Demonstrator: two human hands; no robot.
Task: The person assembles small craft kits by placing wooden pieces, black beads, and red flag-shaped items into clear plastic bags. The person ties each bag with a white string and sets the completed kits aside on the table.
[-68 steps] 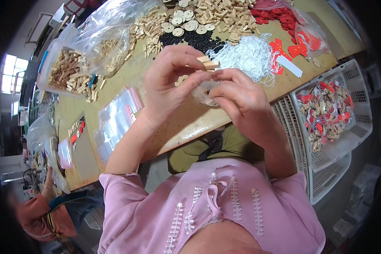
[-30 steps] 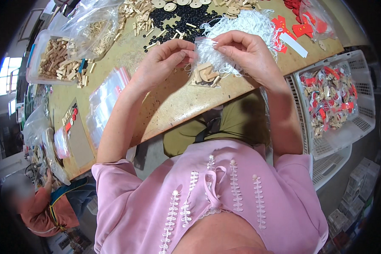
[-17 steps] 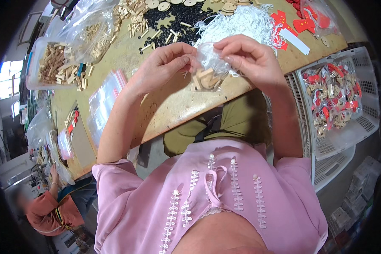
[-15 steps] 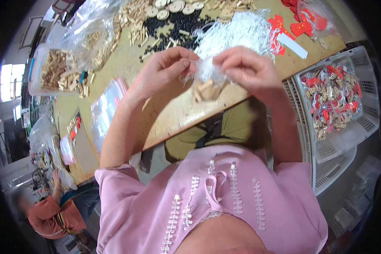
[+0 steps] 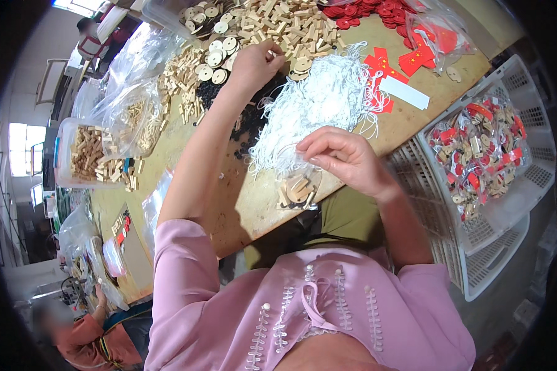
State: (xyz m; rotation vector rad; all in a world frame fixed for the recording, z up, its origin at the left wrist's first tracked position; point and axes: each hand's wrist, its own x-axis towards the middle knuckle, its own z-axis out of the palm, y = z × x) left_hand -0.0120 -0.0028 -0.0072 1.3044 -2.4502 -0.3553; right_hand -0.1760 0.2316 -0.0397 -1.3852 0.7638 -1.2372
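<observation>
My right hand pinches the top of a small clear plastic bag between thumb and fingers, over the table's near edge. Inside the bag lie pale wooden pieces and some dark bits at the bottom. My left hand reaches far across the table with curled fingers, between the round wooden discs and the heap of small wooden blocks. Its fingertips are partly hidden, so what they hold cannot be made out. Under that forearm are small black pieces. White strings are heaped between my hands.
Red flag cards, a white strip and red discs lie at the far right. A white crate of filled bags stands right of the table. At left are a tub of blocks and plastic bags. Another person works lower left.
My left hand has let go of the bag and moved away to the far pieces. My right hand keeps the bag, now lower and nearer to me. The view has shifted slightly.
</observation>
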